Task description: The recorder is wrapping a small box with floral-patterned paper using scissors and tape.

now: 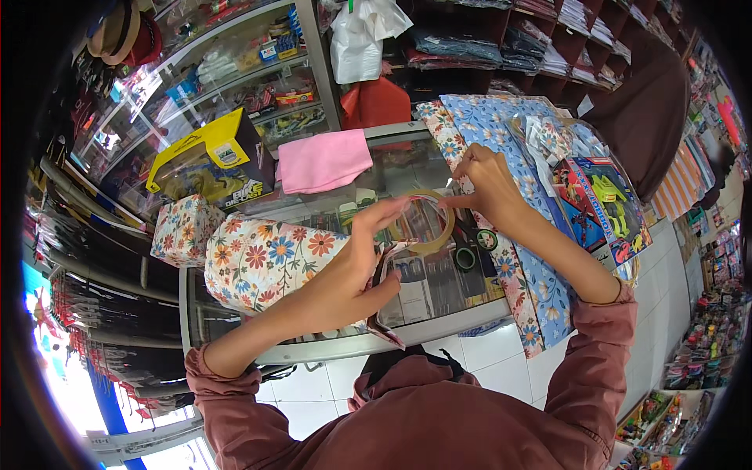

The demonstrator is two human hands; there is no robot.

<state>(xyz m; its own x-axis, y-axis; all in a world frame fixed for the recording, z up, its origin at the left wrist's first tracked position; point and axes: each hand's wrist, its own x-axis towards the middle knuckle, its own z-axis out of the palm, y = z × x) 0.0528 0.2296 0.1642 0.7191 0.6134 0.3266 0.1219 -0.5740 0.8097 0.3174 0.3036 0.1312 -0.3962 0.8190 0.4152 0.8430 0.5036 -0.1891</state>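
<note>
A parcel in floral wrapping paper [276,249] lies on the glass counter, its right end showing loose folded paper edges. My left hand [346,276] reaches over that end, its thumb by the folds and its fingertips at the far rim of a roll of clear tape [449,232]. The thumb of my right hand [490,182] meets the same rim from the right, with the index finger bent above it. Whether either hand grips the tape is unclear. Scissors with black and green handles [466,258] lie just right of the roll.
Left stand a small floral-wrapped box [185,232] and a boxed die-cast toy bike [211,167]. A pink cloth [323,161] lies at the back. Floral paper sheets [546,311] overhang the counter's front edge [317,352]; a boxed toy robot [605,211] rests on the right.
</note>
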